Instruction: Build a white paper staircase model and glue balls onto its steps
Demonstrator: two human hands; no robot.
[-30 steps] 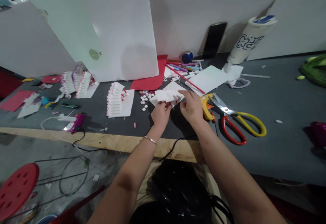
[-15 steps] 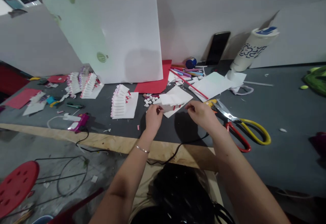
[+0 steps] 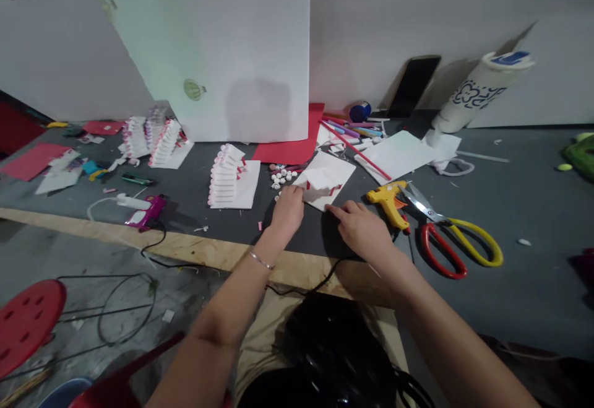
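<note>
In front of me lies a white paper model (image 3: 325, 179), a folded piece with red strips standing on a flat white card. My left hand (image 3: 288, 210) is closed at the card's left edge, its fingertips partly hidden by the hand. With the index finger stretched out, my right hand (image 3: 364, 228) touches the card's front corner and grips nothing. White round pieces (image 3: 282, 177) lie just behind my left hand. Left of it stands a finished-looking stepped paper model (image 3: 225, 179) with pink-tipped white rolls. A yellow glue gun (image 3: 390, 200) rests right of my right hand.
Large scissors (image 3: 445, 228) lie open at the right. A purple glue gun (image 3: 147, 213) sits near the table's left front edge, its cord hanging over. Behind are pens (image 3: 348, 129), a leaning phone (image 3: 414, 86), a white tumbler (image 3: 482, 92) and a tall white board (image 3: 241, 55).
My right hand has moved left and down to the card's front corner, uncovering the yellow glue gun. The folded piece now stands more upright on the card. The view has shifted slightly.
</note>
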